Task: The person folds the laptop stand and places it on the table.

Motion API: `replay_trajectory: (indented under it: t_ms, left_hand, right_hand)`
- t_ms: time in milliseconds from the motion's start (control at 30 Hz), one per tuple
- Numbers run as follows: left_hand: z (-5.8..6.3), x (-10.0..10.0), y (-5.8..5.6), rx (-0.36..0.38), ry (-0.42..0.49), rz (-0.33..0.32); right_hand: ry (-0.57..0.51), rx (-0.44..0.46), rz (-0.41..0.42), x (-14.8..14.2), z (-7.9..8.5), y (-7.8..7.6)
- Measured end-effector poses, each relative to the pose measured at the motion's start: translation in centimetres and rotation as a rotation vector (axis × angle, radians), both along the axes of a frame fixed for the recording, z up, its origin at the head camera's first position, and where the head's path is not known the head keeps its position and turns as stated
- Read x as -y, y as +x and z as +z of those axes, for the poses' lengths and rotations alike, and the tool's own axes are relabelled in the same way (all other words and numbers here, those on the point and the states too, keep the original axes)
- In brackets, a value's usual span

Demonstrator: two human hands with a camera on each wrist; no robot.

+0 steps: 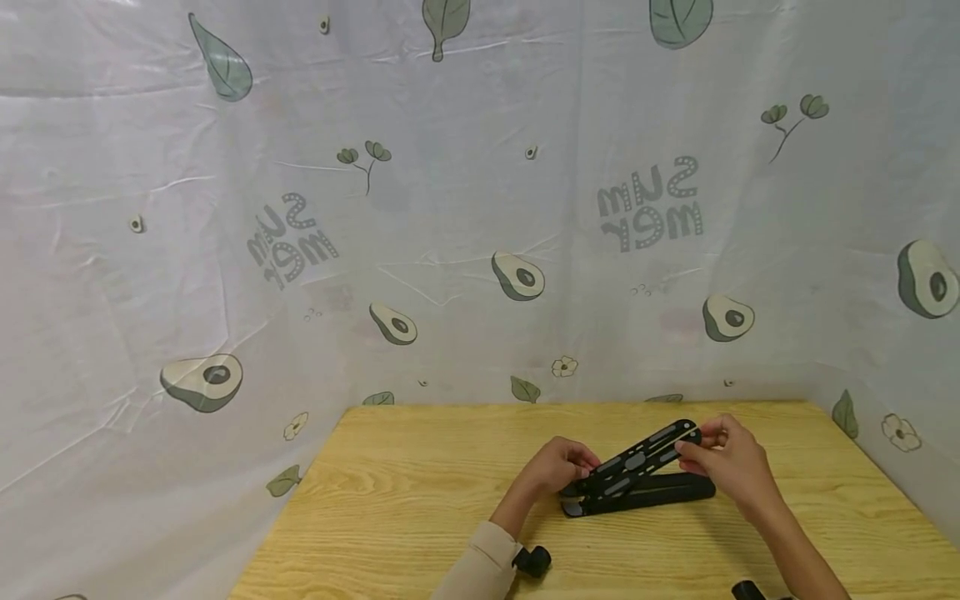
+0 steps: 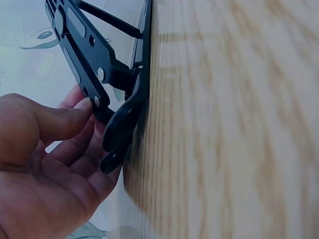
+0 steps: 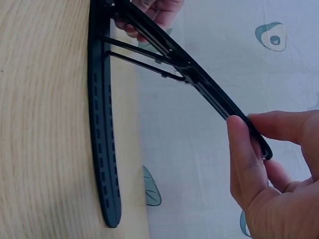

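A black folding laptop stand with grey pads is on the wooden table, partly unfolded. Its upper frame slants up from the slotted base, and thin struts run between the two. My left hand is at the low hinged end; in the left wrist view its thumb presses the frame near a rivet, with the fingers behind. With thumb and fingers, my right hand pinches the raised end of the upper frame, above the base.
The wooden table has pale yellow grain. Behind it and at both sides hangs a whitish sheet printed with avocados and leaves. A small black device is strapped at my left wrist, and another black piece is by my right forearm.
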State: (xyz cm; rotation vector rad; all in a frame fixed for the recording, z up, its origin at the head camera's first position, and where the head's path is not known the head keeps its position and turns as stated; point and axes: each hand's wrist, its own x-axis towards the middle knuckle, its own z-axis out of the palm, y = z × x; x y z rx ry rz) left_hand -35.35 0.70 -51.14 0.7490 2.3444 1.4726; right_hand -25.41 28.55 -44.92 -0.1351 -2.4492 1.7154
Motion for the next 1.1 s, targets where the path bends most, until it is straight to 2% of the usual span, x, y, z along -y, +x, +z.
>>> replay_trajectory:
  t_ms: [400, 533, 667, 767, 867, 1100]
  left_hand:
    - [0.3, 0.5, 0.2, -0.033, -0.010, 0.022]
    - [0.6, 0.7, 0.4, -0.049, -0.042, 0.038]
    - [0.9, 0.8, 1.0, -0.101, -0.102, 0.067]
    - [1.3, 0.8, 1.8, -0.146, -0.133, 0.096]
    - [1.8, 0.8, 2.8, -0.167, -0.119, 0.131]
    - [1.4, 0.5, 5.9, -0.120, -0.066, 0.194]
  right_hand:
    - [0.041, 0.094, 0.052, -0.2, 1.1, -0.2]
    - [0.042, 0.108, 0.090, -0.6, 1.2, -0.4]
    - [0.052, 0.106, 0.127, -1.2, 1.3, -0.6]
    - [0.070, 0.089, 0.149, -1.9, 1.7, -0.6]
    - [0.097, 0.063, 0.152, -2.5, 2.1, -0.6]
    - [0.122, 0.051, 0.153, -2.7, 2.0, -1.1]
